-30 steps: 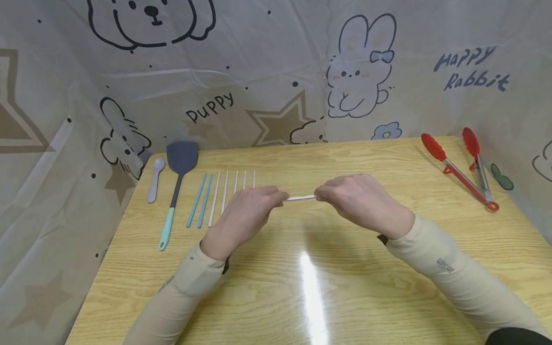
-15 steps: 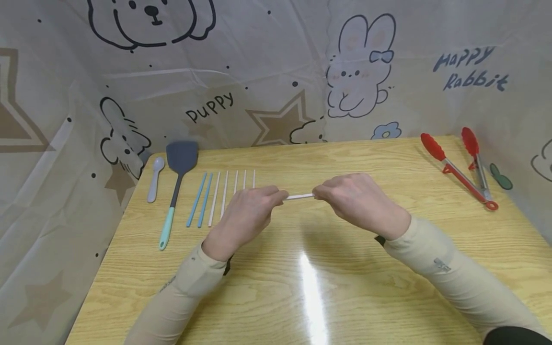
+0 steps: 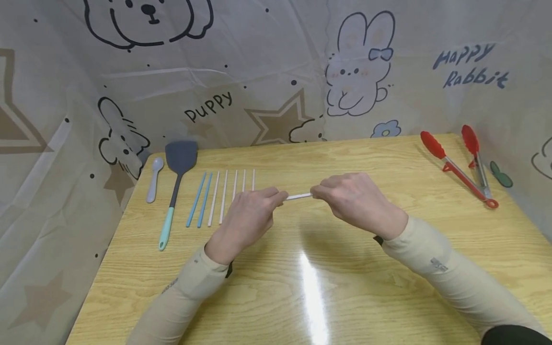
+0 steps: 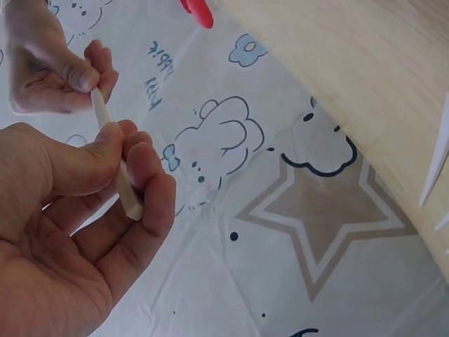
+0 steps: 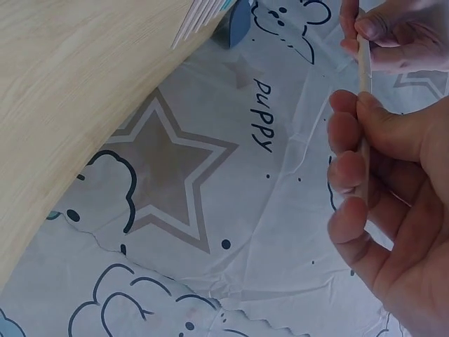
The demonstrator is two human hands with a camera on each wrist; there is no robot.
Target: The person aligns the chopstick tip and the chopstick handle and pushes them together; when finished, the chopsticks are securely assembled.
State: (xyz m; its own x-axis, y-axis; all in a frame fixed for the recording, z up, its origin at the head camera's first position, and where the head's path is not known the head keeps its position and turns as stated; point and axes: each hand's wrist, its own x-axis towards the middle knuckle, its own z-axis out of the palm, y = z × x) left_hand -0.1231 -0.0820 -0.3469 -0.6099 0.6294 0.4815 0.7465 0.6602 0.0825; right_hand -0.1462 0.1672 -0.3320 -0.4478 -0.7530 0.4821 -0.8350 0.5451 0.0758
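A thin white chopstick (image 3: 298, 196) is stretched between my hands, above the middle of the wooden table. My left hand (image 3: 247, 220) pinches one part of it between thumb and curled fingers. The blunt squared end shows by the fingers in the left wrist view. My right hand (image 3: 362, 206) pinches the other part; in the right wrist view the chopstick (image 5: 365, 67) runs down along the inside of those fingers. Only a short middle length is uncovered from above. Behind my left hand lie several pale chopsticks (image 3: 214, 199) in a row, partly hidden by it.
Two blue chopsticks (image 3: 200, 200) lie left of the pale ones. Farther left are a turner (image 3: 181, 158) with a mint handle and a small pale spoon (image 3: 155, 179). Red-tipped tongs (image 3: 465, 184) lie spread at the right. A printed cloth (image 3: 276, 72) hangs behind the table (image 3: 267, 306).
My right hand has moved slightly left toward my left hand, so less of the chopstick shows between them. The head view has shifted a little.
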